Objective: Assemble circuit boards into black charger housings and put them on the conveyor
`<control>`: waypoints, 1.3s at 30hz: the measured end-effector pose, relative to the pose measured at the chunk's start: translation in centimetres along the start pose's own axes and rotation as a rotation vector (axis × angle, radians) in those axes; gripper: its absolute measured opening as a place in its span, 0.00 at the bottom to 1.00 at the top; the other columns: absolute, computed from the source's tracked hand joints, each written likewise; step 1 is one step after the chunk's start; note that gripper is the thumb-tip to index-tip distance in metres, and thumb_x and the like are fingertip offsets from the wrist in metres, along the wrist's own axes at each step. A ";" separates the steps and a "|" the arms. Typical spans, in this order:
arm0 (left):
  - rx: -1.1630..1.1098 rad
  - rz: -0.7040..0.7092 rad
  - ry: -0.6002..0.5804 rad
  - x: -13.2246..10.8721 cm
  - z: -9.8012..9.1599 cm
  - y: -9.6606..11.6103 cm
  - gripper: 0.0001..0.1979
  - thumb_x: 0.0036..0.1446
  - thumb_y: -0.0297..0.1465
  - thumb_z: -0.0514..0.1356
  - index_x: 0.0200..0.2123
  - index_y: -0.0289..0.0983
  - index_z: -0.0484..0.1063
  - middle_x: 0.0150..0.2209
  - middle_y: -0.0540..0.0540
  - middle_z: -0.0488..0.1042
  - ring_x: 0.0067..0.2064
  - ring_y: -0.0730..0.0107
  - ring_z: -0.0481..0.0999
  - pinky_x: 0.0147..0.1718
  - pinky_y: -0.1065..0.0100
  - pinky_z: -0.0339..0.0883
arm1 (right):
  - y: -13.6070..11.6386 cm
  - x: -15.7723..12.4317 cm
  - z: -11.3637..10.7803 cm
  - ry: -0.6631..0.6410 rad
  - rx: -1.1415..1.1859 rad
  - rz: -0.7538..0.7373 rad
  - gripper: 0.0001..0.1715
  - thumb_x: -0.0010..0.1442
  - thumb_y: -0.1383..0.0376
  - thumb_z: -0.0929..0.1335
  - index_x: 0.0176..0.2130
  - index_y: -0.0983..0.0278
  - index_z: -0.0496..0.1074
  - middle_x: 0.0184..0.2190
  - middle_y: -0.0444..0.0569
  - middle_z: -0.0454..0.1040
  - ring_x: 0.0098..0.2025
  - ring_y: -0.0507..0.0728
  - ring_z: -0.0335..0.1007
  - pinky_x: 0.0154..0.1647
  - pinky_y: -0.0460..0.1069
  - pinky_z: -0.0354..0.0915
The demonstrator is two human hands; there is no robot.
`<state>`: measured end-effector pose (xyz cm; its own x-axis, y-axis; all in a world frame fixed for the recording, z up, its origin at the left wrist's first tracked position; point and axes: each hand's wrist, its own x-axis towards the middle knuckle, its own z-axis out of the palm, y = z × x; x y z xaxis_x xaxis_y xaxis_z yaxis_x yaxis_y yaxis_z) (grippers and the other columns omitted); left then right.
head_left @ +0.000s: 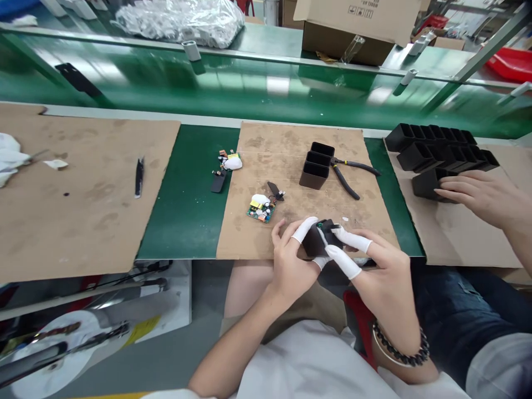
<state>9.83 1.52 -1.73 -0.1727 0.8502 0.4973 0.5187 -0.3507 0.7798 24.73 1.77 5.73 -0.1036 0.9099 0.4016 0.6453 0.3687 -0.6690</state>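
Observation:
A black rectangular case (313, 242) is between my two hands at the front edge of the cardboard mat, with a bit of green board showing at its opening. My left hand (293, 263) wraps round its left side, white covers on thumb and index finger. My right hand (380, 271), also with white finger covers, pinches at the case's open end, where a small black part shows. Beyond them on the mat lie a circuit board with a black plate (261, 208), several open black cases (315, 174) and pliers (347, 172). Another circuit board (230, 160) lies at the mat's left edge.
At the right, another person's hand (477, 194) touches a black case near rows of black cases (440, 147). Tweezers (139, 177) lie on the left cardboard. Behind runs a green conveyor (249, 83) with a raised rail; a cardboard box (353, 27) and bubble wrap (183, 21) stand beyond.

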 end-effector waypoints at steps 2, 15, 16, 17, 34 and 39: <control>0.062 0.022 0.022 -0.1 0.4 -0.1 0.25 0.55 0.27 0.67 0.57 0.38 0.74 0.51 0.39 0.84 0.52 0.54 0.85 0.65 0.46 0.64 | -0.2 -0.1 1.0 0.053 -0.103 -0.044 0.07 0.64 0.64 0.75 0.42 0.62 0.83 0.37 0.51 0.84 0.35 0.58 0.81 0.34 0.52 0.77; 0.275 0.023 -0.177 -1.5 -2.2 -0.4 0.31 0.59 0.25 0.64 0.65 0.37 0.62 0.60 0.33 0.79 0.67 0.45 0.75 0.73 0.35 0.45 | 2.2 -2.4 5.3 0.167 0.142 -0.124 0.18 0.59 0.69 0.77 0.49 0.58 0.79 0.47 0.51 0.86 0.46 0.61 0.86 0.45 0.54 0.84; 0.302 0.002 -0.195 -1.7 -2.9 -0.5 0.32 0.60 0.27 0.65 0.66 0.37 0.61 0.61 0.32 0.78 0.68 0.45 0.74 0.73 0.34 0.44 | 2.4 -2.2 5.1 0.204 0.146 -0.142 0.19 0.58 0.70 0.78 0.49 0.57 0.79 0.48 0.50 0.85 0.47 0.61 0.86 0.47 0.55 0.83; 0.327 -0.020 -0.192 -1.9 -3.6 -0.7 0.33 0.60 0.29 0.67 0.66 0.38 0.61 0.61 0.32 0.78 0.68 0.44 0.74 0.73 0.33 0.43 | 2.6 -2.0 4.8 0.244 0.145 -0.153 0.21 0.57 0.70 0.79 0.49 0.56 0.80 0.49 0.50 0.85 0.48 0.61 0.85 0.50 0.56 0.83; 0.018 0.116 -0.038 -1.9 -3.5 0.5 0.36 0.60 0.31 0.70 0.68 0.38 0.61 0.62 0.32 0.74 0.66 0.51 0.76 0.63 0.54 0.74 | 1.3 -2.0 6.2 0.105 0.745 0.386 0.20 0.50 0.61 0.81 0.37 0.57 0.71 0.42 0.44 0.83 0.45 0.58 0.82 0.48 0.54 0.80; -0.139 -0.070 -0.069 -0.5 -3.6 2.7 0.36 0.56 0.31 0.72 0.65 0.38 0.63 0.58 0.36 0.80 0.59 0.55 0.82 0.58 0.58 0.77 | -0.5 -2.9 5.0 -0.106 1.137 0.793 0.20 0.54 0.53 0.79 0.37 0.57 0.70 0.37 0.41 0.83 0.39 0.58 0.82 0.41 0.53 0.81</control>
<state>8.31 -1.23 1.50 -0.1442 0.8978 0.4160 0.3855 -0.3362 0.8593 20.95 -0.13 1.78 -0.0926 0.9376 -0.3351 -0.3996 -0.3433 -0.8500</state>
